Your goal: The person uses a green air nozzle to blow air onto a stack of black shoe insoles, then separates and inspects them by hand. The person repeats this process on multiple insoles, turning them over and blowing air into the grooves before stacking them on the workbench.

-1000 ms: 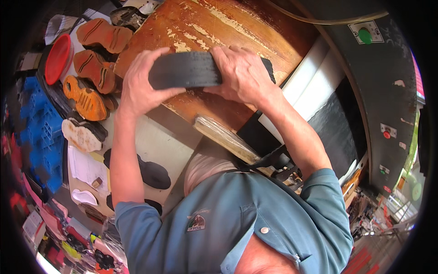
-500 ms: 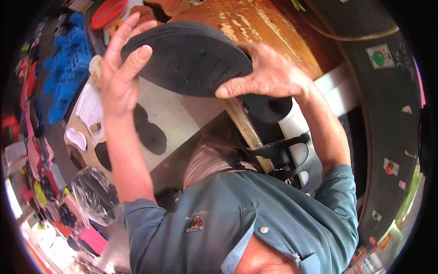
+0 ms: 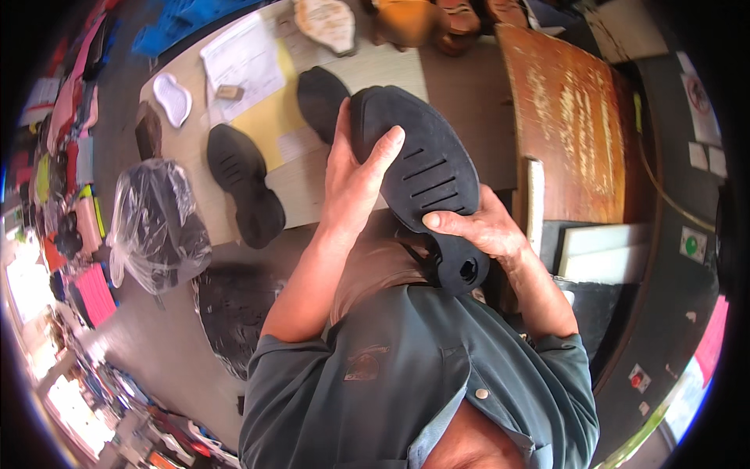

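Note:
In front of my chest I hold a stack of black shoe soles (image 3: 418, 160) between both hands. The upper sole has several slits across it and a hole near its heel end. My left hand (image 3: 355, 180) grips the stack at its left edge, thumb on top. My right hand (image 3: 488, 227) pinches the right edge near the narrow middle, its thumb on the top face; the fingers below are partly hidden. One black sole (image 3: 246, 187) lies on the pale table (image 3: 297, 191) to the left, and another black sole (image 3: 320, 102) lies partly behind my left hand.
On the table are written papers (image 3: 246, 66), a white sole-shaped piece (image 3: 172, 99) and a tan sole-shaped piece (image 3: 326, 22). A clear bag of black pieces (image 3: 156, 223) stands at left. A worn wooden board (image 3: 566, 125) is at right, beside a dark machine panel with a green button (image 3: 692, 245).
The stack has come closer to my body and turned from lying crosswise to pointing lengthwise, its top face now in view. Both hands still hold it. My view has shifted toward the left table.

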Motion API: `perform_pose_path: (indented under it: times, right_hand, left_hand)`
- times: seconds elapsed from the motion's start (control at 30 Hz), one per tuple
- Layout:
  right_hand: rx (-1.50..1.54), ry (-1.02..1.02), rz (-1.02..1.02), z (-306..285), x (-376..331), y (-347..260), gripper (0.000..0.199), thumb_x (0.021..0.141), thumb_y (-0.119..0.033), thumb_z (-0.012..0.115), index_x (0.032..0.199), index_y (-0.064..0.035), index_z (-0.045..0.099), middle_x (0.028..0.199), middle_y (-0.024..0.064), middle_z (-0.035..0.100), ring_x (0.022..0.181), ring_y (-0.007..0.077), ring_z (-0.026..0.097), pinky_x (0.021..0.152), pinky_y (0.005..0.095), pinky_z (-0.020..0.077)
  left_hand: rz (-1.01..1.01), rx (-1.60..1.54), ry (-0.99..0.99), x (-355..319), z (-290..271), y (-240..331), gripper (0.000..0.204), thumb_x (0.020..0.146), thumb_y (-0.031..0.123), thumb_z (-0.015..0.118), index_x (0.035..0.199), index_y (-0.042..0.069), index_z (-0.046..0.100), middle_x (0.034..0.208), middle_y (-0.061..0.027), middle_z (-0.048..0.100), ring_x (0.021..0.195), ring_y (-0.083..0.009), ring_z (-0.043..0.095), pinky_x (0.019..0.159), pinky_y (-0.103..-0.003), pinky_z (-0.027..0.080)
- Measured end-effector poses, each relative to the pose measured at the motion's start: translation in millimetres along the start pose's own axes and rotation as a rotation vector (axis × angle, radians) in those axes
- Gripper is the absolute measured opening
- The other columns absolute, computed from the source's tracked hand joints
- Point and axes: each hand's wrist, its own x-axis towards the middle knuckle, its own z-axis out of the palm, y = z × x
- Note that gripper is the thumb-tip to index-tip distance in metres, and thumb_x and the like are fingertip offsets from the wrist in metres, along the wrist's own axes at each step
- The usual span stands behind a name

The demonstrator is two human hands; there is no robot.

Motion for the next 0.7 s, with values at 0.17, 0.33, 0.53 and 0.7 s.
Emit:
perform_pose_path:
  times: [0.17, 0.33, 0.53, 0.7]
  right_hand:
    - [-0.098, -0.032, 0.135, 83, 78, 25, 0.061, 0.092, -0.020, 0.093, 0.143, 0.0038, 0.067, 0.134, 0.0105, 0.075, 0.121, 0.0183, 0.070, 0.110, 0.0344, 0.0542]
    - [-0.050, -0.215, 0.076, 176, 163, 50, 0.079, 0.091, -0.041, 0.093, 0.147, 0.0053, 0.063, 0.133, 0.0158, 0.075, 0.124, 0.0228, 0.070, 0.110, 0.0369, 0.0540]
    - [-0.162, -0.049, -0.027, 256, 230, 86, 0.089, 0.090, -0.041, 0.091, 0.153, 0.0080, 0.052, 0.138, 0.0244, 0.072, 0.129, 0.0339, 0.069, 0.114, 0.0414, 0.0529]
    - [-0.505, -0.024, 0.005, 258, 244, 100, 0.097, 0.092, -0.049, 0.084, 0.153, 0.0154, 0.047, 0.143, 0.0366, 0.065, 0.136, 0.0459, 0.064, 0.119, 0.0471, 0.0491]
  left_hand:
    - [0.050, -0.167, 0.147, 1, -102, 12, 0.067, 0.106, 0.023, 0.076, 0.159, -0.007, 0.048, 0.146, -0.0125, 0.065, 0.130, -0.0201, 0.061, 0.115, -0.034, 0.047]
    - [-0.059, -0.128, 0.415, 17, -218, 42, 0.053, 0.108, 0.014, 0.072, 0.156, -0.003, 0.057, 0.142, -0.0114, 0.070, 0.124, -0.0204, 0.071, 0.107, -0.035, 0.057]
    - [-0.101, 0.054, 0.382, 45, -320, 25, 0.050, 0.102, 0.015, 0.080, 0.145, -0.005, 0.066, 0.133, -0.0085, 0.074, 0.117, -0.0154, 0.068, 0.105, -0.032, 0.052]
    - [-0.104, 0.088, 0.380, 57, -347, -9, 0.044, 0.104, 0.017, 0.079, 0.143, -0.003, 0.069, 0.132, -0.0066, 0.075, 0.117, -0.0148, 0.069, 0.104, -0.030, 0.054]
